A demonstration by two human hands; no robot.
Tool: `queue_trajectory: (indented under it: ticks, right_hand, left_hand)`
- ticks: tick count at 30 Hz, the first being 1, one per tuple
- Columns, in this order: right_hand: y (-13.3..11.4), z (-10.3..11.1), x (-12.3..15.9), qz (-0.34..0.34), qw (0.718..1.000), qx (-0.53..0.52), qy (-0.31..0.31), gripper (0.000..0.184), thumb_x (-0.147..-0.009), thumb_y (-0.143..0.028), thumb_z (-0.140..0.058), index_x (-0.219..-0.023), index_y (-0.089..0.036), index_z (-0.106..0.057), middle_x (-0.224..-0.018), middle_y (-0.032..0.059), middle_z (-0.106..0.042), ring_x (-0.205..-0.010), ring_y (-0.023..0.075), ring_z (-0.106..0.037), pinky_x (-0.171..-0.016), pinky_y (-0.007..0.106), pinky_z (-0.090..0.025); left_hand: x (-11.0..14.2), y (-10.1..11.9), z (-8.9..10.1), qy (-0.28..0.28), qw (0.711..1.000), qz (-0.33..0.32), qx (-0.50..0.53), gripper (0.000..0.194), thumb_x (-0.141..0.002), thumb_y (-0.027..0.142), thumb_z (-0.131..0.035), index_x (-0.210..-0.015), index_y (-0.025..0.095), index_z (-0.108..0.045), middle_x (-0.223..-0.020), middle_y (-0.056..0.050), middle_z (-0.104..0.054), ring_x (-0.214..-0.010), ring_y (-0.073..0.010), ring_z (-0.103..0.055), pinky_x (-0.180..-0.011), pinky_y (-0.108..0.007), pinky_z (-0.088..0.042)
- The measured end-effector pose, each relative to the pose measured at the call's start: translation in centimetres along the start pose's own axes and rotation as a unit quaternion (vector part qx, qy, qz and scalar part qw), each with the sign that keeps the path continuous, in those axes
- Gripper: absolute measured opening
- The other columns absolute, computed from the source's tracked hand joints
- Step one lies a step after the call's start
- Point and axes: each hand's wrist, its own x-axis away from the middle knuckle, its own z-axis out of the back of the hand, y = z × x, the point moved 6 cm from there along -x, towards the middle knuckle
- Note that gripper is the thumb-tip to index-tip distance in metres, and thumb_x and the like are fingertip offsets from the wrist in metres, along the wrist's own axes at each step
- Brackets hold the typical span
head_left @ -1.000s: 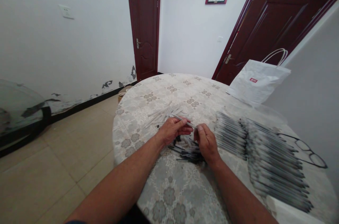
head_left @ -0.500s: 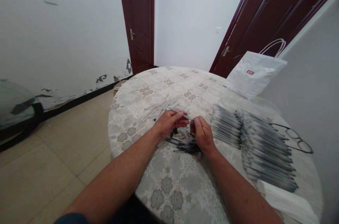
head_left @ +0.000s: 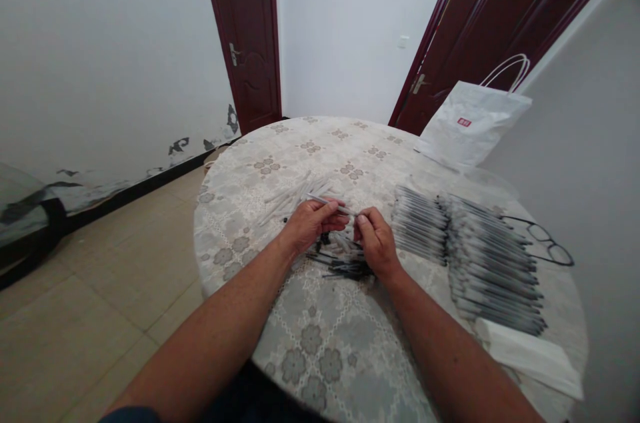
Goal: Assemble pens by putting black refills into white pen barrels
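Observation:
A slim, pale grey pen slants between my two hands above the table. My left hand is closed around its middle, thumb on top. Fingertips of my right hand pinch the right end and hide it; any small part there cannot be made out. Beyond my left hand lies a loose heap of whitish pen barrels. Under and between my hands is a jumble of dark, thin pen parts, with some pale pieces among them.
Two stacked rows of grey pens with dark ends, a smaller one and a larger one, lie on the right. Eyeglasses, a white packet and a white paper bag stand around them on the round, patterned tablecloth.
The camera view has shifted, so the whole scene sits slightly higher and further left. Both hands still hold the pen, in much the same pose.

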Motion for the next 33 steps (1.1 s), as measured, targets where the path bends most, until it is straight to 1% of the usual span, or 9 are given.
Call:
queue_trajectory:
  ticks: [3, 8, 12, 15, 17, 20, 25, 29, 33]
  right_hand:
    - [-0.4, 0.2, 0.0, 0.009, 1.000, 0.012, 0.009, 0.019, -0.099, -0.039, -0.047, -0.089, -0.023, -0.053, -0.065, -0.0049, -0.056, -0.059, 0.0139, -0.052, -0.061, 0.026, -0.040]
    - [-0.7, 0.3, 0.0, 0.008, 0.999, 0.043, 0.006, 0.036, -0.103, -0.042, -0.040, -0.074, -0.023, -0.051, -0.062, -0.0037, -0.055, -0.058, 0.0135, -0.052, -0.061, 0.026, -0.039]
    - [-0.2, 0.0, -0.5, -0.038, 0.999, -0.023, -0.012, 0.045, -0.102, -0.051, -0.038, -0.069, -0.023, -0.050, -0.054, -0.0039, -0.053, -0.050, 0.0133, -0.050, -0.054, 0.026, -0.039]
    - [-0.1, 0.2, -1.3, -0.075, 0.994, -0.070, -0.042, 0.047, -0.099, -0.056, -0.040, -0.070, -0.022, -0.054, -0.052, -0.0036, -0.053, -0.046, 0.0130, -0.050, -0.048, 0.025, -0.039]
    - [-0.3, 1.2, -1.9, -0.088, 0.993, -0.068, -0.048, 0.047, -0.097, -0.057, -0.043, -0.071, -0.021, -0.057, -0.053, -0.0022, -0.056, -0.044, 0.0126, -0.051, -0.045, 0.025, -0.038]
    - [-0.4, 3.7, -2.5, -0.092, 0.994, -0.051, -0.017, 0.042, -0.093, -0.055, -0.050, -0.075, -0.020, -0.062, -0.054, -0.0016, -0.058, -0.042, 0.0116, -0.049, -0.042, 0.023, -0.037]
    - [1.1, 7.7, -1.3, -0.102, 0.987, -0.091, 0.080, 0.029, -0.086, -0.049, -0.060, -0.084, -0.021, -0.062, -0.062, -0.0024, -0.062, -0.043, 0.0098, -0.048, -0.040, 0.021, -0.036]
    - [3.3, 8.7, 0.7, -0.111, 0.975, -0.145, 0.130, 0.025, -0.084, -0.045, -0.063, -0.090, -0.021, -0.059, -0.075, -0.0012, -0.065, -0.048, 0.0095, -0.052, -0.039, 0.020, -0.038]
    - [4.4, 8.6, 1.5, -0.112, 0.977, -0.131, 0.129, 0.022, -0.085, -0.041, -0.061, -0.091, -0.020, -0.058, -0.072, -0.0019, -0.064, -0.048, 0.0100, -0.052, -0.040, 0.020, -0.039]
  left_hand:
    - [0.0, -0.1, 0.0, -0.003, 1.000, 0.004, -0.006, 0.035, -0.082, 0.039, -0.078, -0.102, 0.011, -0.073, -0.091, -0.012, -0.077, -0.078, -0.0193, -0.074, -0.077, -0.033, -0.061]
    - [-0.1, -0.3, 0.2, -0.002, 1.000, -0.004, -0.018, 0.036, -0.081, 0.041, -0.078, -0.101, 0.011, -0.073, -0.087, -0.012, -0.077, -0.076, -0.0195, -0.074, -0.076, -0.035, -0.062]
    - [-0.1, 0.0, 0.0, -0.008, 0.999, -0.015, -0.052, 0.038, -0.080, 0.042, -0.077, -0.102, 0.012, -0.073, -0.093, -0.013, -0.077, -0.076, -0.0191, -0.073, -0.076, -0.036, -0.061]
    - [0.2, 0.7, -0.3, -0.016, 0.993, -0.032, -0.111, 0.039, -0.083, 0.044, -0.073, -0.106, 0.012, -0.072, -0.099, -0.013, -0.076, -0.074, -0.0172, -0.070, -0.071, -0.033, -0.059]
    - [0.5, 1.4, -0.6, -0.031, 0.979, -0.042, -0.197, 0.040, -0.084, 0.045, -0.070, -0.109, 0.014, -0.072, -0.095, -0.010, -0.075, -0.066, -0.0143, -0.066, -0.063, -0.029, -0.056]
    - [1.1, 2.1, -1.7, -0.092, 0.924, -0.055, -0.367, 0.037, -0.084, 0.041, -0.069, -0.110, 0.015, -0.073, -0.086, -0.005, -0.073, -0.062, -0.0128, -0.061, -0.059, -0.025, -0.049]
    - [2.3, 1.6, -4.2, -0.172, 0.781, -0.074, -0.596, 0.024, -0.082, 0.029, -0.068, -0.104, 0.020, -0.076, -0.086, -0.003, -0.073, -0.076, -0.0163, -0.064, -0.070, -0.026, -0.045]
    - [3.9, 0.1, -7.0, -0.187, 0.704, -0.115, -0.675, 0.024, -0.084, 0.029, -0.067, -0.107, 0.024, -0.073, -0.099, -0.005, -0.074, -0.090, -0.0221, -0.066, -0.080, -0.030, -0.046]
    - [5.8, -2.6, -8.9, -0.156, 0.648, -0.122, -0.735, 0.023, -0.085, 0.036, -0.067, -0.104, 0.023, -0.069, -0.096, -0.009, -0.070, -0.093, -0.0266, -0.065, -0.079, -0.034, -0.047]
